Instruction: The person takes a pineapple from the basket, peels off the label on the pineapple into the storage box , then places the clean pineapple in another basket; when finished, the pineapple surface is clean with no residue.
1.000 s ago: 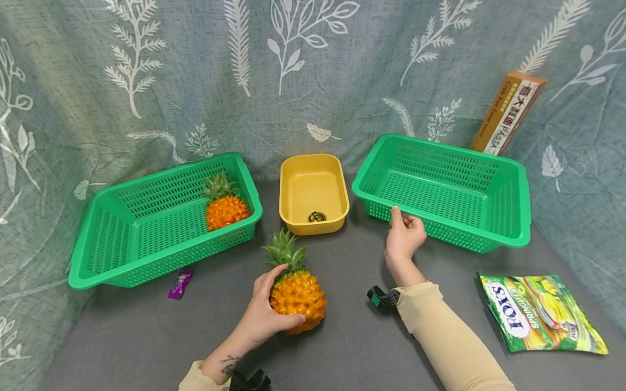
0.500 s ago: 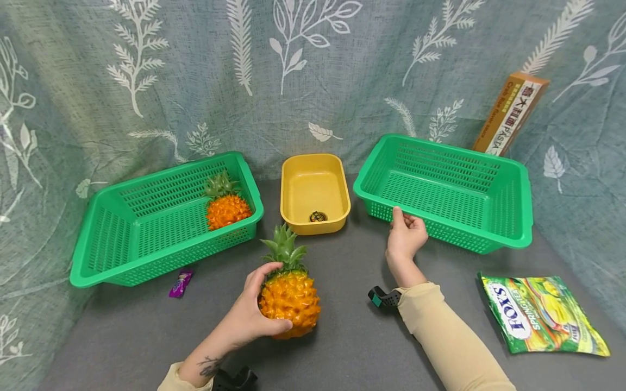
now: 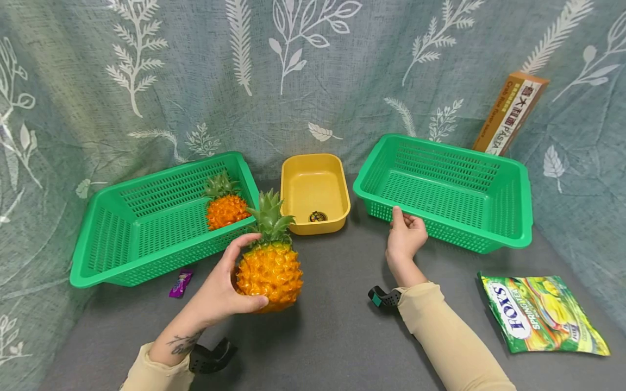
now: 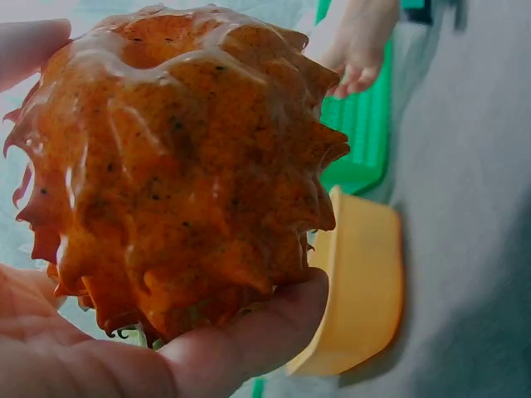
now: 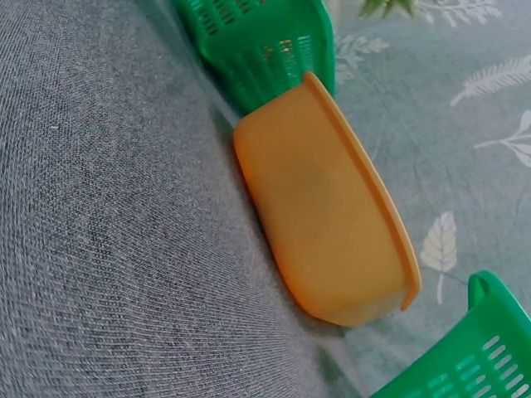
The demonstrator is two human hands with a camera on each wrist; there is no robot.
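My left hand (image 3: 222, 290) grips a toy-like orange pineapple (image 3: 271, 274) with a green crown, fingers and thumb around its left side. The pineapple is raised over the table, crown up, just in front of the left green basket (image 3: 166, 258). Its knobbly orange underside fills much of the left wrist view, with my thumb (image 4: 249, 340) pressed against it. At the right green basket (image 3: 442, 220), my right hand (image 3: 406, 239) pinches the front rim, thumb on top. That hand is out of sight in the right wrist view. A smaller pineapple (image 3: 227, 210) lies inside the left basket.
Between the baskets stands a yellow bin (image 3: 315, 190) with a dark round label. A purple wrapped sweet (image 3: 181, 283) lies before the left basket. To the right is a Fox's candy bag (image 3: 543, 315); a pasta box (image 3: 511, 114) leans behind the right basket against the curtain.
The left hand has lifted the pineapple off the table and carried it left and away from me, towards the left basket. My right hand has stayed at the basket rim.
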